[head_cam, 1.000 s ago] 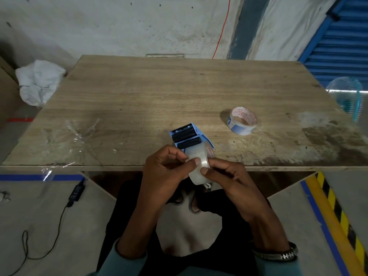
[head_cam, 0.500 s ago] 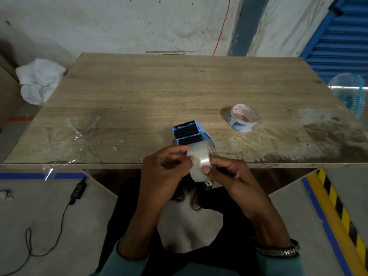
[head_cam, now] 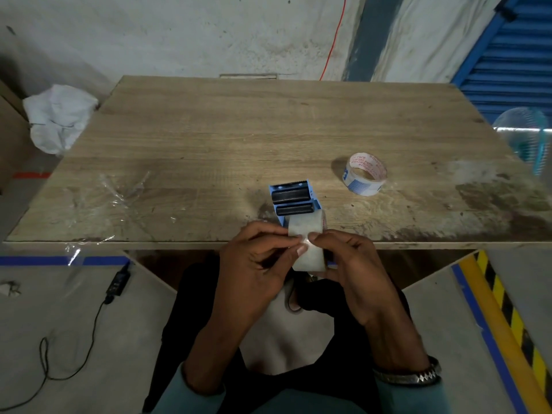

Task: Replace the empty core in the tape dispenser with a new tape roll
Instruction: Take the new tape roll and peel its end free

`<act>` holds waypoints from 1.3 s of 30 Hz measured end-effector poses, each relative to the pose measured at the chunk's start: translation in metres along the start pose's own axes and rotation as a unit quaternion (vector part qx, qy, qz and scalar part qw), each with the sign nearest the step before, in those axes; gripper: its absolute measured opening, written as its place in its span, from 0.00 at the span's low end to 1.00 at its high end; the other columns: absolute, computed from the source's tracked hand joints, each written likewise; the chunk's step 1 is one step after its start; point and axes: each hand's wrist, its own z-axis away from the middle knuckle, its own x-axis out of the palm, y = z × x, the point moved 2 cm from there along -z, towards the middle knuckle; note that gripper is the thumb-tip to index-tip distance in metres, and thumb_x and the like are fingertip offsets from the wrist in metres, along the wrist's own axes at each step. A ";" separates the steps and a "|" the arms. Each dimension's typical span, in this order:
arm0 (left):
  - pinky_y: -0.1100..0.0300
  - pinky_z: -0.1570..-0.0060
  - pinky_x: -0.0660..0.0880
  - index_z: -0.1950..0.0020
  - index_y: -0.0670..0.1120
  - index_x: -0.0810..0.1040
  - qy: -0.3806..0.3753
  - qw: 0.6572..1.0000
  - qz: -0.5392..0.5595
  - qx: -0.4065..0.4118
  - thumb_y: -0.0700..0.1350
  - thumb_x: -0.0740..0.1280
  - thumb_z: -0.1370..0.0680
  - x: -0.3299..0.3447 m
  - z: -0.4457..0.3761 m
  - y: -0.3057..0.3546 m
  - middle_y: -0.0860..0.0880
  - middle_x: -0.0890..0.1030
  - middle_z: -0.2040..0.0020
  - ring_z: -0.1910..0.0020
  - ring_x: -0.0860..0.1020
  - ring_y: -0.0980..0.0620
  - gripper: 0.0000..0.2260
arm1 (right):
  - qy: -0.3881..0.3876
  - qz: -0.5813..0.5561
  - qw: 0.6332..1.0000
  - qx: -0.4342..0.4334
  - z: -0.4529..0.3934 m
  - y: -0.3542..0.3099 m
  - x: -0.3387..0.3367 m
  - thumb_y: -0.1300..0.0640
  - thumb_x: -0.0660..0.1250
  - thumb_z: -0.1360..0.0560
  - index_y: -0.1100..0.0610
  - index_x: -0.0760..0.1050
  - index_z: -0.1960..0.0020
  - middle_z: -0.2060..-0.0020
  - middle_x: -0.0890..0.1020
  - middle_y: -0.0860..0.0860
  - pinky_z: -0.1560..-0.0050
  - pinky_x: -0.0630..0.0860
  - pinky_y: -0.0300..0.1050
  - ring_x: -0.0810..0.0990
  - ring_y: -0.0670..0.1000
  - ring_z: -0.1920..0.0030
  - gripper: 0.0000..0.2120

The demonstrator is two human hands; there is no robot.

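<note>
Blue dispenser [head_cam: 294, 198] raised; thumbs now meeting on roll [head_cam: 307, 234]

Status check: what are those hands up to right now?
Left hand, right hand both pinching tape roll in blue dispenser. Empty core on table. Nothing obstructing.

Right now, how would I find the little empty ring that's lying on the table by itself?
Start at the big wooden table and look at its right side, beyond the blue plastic tape dispenser held at the near edge. The white cardboard core with red and blue print lies there alone. Nobody touches it, and you see tabletop through its hollow middle.
</note>
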 end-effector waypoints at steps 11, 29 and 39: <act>0.47 0.50 0.85 0.49 0.46 0.90 -0.041 0.998 0.023 0.033 0.40 0.80 0.24 0.010 0.002 0.000 0.50 0.82 0.48 0.49 0.86 0.47 0.05 | 0.028 -0.030 0.998 0.051 -0.002 0.001 -0.007 0.52 0.70 0.19 0.59 0.89 0.46 0.48 0.90 0.61 0.35 0.80 0.70 0.88 0.64 0.44 0.12; 0.44 0.42 0.84 0.42 0.44 0.85 -0.053 0.953 0.213 -0.207 0.36 0.80 0.26 0.024 0.016 -0.002 0.46 0.90 0.49 0.47 0.88 0.46 0.14 | 0.052 -0.053 0.996 0.042 0.006 0.008 -0.002 0.54 0.76 0.23 0.57 0.90 0.48 0.51 0.90 0.59 0.40 0.84 0.63 0.90 0.63 0.47 0.09; 0.56 0.45 0.83 0.41 0.42 0.86 -0.045 0.926 0.278 -0.250 0.35 0.73 0.21 0.022 0.016 -0.001 0.45 0.89 0.46 0.44 0.88 0.47 0.10 | -0.028 -0.086 0.995 0.048 0.007 0.016 -0.017 0.61 0.74 0.26 0.60 0.86 0.38 0.41 0.88 0.62 0.34 0.80 0.64 0.86 0.63 0.39 0.17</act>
